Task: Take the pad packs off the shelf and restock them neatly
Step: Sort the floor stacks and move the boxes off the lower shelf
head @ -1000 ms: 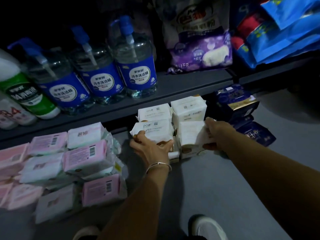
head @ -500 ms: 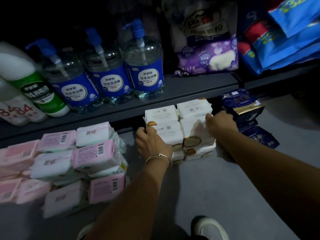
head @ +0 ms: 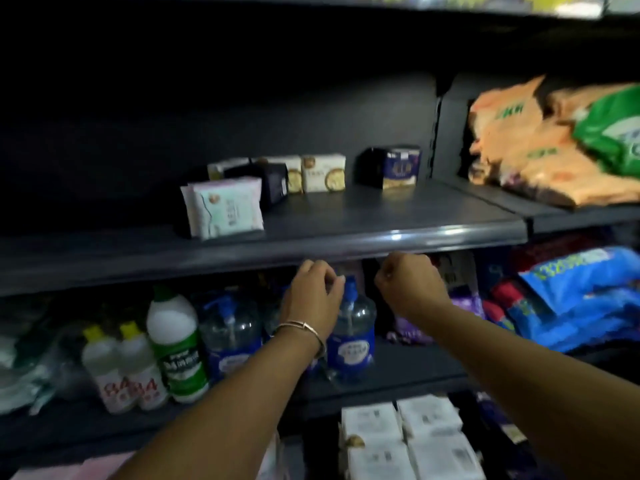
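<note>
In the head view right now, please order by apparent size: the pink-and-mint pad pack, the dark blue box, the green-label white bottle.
1. green-label white bottle, clearly largest, though it is also nearer the camera.
2. pink-and-mint pad pack.
3. dark blue box, smaller-looking, but it stands farther back on the shelf, so 2 and 3 are uncertain.

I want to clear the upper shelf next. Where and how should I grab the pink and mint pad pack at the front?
Take the pink and mint pad pack by its two short side edges, coming from the front and slightly above. It stands upright, leaning back, near the shelf edge, with bare shelf beside it, so a pinching grip probably fits.
</note>
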Tool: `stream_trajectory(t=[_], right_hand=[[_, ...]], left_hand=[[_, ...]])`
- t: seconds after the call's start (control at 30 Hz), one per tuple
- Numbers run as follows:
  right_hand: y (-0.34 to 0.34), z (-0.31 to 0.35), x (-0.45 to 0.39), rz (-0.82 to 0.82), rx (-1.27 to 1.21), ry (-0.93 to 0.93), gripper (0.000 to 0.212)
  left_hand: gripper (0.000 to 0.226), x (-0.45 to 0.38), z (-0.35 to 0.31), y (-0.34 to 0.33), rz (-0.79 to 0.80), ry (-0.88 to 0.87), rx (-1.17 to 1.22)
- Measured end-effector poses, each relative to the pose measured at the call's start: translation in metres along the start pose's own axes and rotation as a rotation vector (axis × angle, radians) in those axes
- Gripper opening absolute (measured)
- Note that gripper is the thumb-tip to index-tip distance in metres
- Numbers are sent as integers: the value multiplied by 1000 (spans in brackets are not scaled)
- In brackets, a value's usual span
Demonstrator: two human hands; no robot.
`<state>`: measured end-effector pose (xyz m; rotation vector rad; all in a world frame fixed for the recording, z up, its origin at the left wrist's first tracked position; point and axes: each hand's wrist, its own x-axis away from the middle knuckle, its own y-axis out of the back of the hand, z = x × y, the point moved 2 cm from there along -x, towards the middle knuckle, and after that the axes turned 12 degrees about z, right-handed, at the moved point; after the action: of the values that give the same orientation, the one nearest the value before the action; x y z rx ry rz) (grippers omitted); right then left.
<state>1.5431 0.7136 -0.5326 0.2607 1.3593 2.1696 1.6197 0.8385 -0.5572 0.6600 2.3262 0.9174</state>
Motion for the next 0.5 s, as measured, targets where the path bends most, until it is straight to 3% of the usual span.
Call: stream_trajectory(t=[0.13, 0.23, 0.33, 0.5], right_hand=[[33, 21, -39, -80, 18, 51, 25], [47, 21, -76, -77, 32, 42, 24], [53, 22, -120, -62, 64, 78, 20], [46, 35, -191, -29, 148, 204, 36]], left_hand=[[26, -53, -11, 41, -31, -52, -85], [10, -95, -16, 50, -10, -38, -174], [26, -141, -16, 51, -7, -11, -277], [53, -216, 1, 50, 18, 118, -477]])
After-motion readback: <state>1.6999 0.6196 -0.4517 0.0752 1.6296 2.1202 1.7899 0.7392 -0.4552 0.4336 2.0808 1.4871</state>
